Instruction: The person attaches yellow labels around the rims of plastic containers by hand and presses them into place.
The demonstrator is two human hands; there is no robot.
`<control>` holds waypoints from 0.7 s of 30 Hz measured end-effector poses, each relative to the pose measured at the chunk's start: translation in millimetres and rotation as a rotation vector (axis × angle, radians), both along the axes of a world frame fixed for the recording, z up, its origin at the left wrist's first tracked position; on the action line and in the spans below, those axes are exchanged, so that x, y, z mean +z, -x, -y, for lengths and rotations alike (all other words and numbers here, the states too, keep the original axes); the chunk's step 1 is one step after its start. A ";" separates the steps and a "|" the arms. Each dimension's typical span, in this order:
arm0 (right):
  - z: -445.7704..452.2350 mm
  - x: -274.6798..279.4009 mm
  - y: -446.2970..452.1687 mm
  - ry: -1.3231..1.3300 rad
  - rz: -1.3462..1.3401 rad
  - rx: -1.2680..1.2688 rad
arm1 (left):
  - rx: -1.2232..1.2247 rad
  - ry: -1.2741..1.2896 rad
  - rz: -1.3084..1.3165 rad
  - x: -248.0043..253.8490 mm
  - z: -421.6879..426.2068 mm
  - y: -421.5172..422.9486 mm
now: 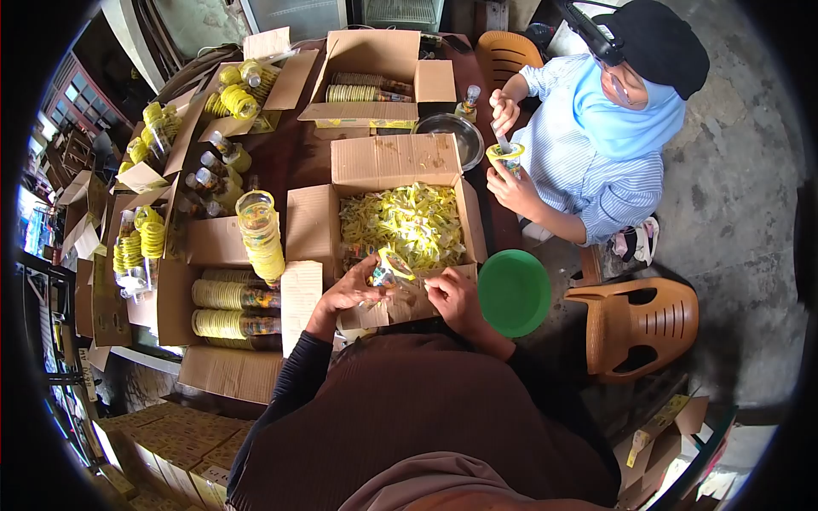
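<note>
My left hand [348, 291] is closed around a see-through plastic cup [394, 266] with a yellow rim, tilted over the near side of an open cardboard box. Close to the cup's right side is my right hand [455, 298], its fingers bent together in a pinch; whatever lies between them is too small to make out. Beneath and beyond the cup, a heap of small yellow-and-white packets [400, 223] fills the cardboard box [394, 160]. A tall stack of yellow-rimmed cups [260, 230] stands left of this box.
A green basin [514, 292] is at my right, near an orange plastic chair [639, 328]. Across the table corner, a co-worker [596, 145] holds a similar cup. Boxes of stacked cups [230, 308] line the left; a metal bowl [452, 136] sits behind the packets.
</note>
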State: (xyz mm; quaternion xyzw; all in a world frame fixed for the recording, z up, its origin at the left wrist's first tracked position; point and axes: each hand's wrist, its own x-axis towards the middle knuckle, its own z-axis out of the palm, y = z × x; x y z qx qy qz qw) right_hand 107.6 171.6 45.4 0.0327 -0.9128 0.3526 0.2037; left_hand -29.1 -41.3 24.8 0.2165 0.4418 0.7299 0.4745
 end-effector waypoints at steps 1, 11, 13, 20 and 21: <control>1.8 -1.9 0.6 0.165 0.040 -0.033 | 0.001 -0.001 0.000 -4.3 -1.4 -0.7; -18.7 5.0 2.5 0.447 0.091 -0.186 | 0.234 0.365 -0.906 -31.9 -11.3 -1.1; -19.1 2.5 4.1 0.468 0.065 -0.171 | 0.271 0.442 -1.006 -31.8 -9.6 -1.0; -11.9 11.7 1.7 0.518 0.186 -0.105 | 0.245 0.634 -1.023 -25.6 -14.3 -9.1; -11.2 11.5 2.0 0.524 0.193 -0.104 | 0.318 0.462 -1.147 -21.2 -13.5 -8.7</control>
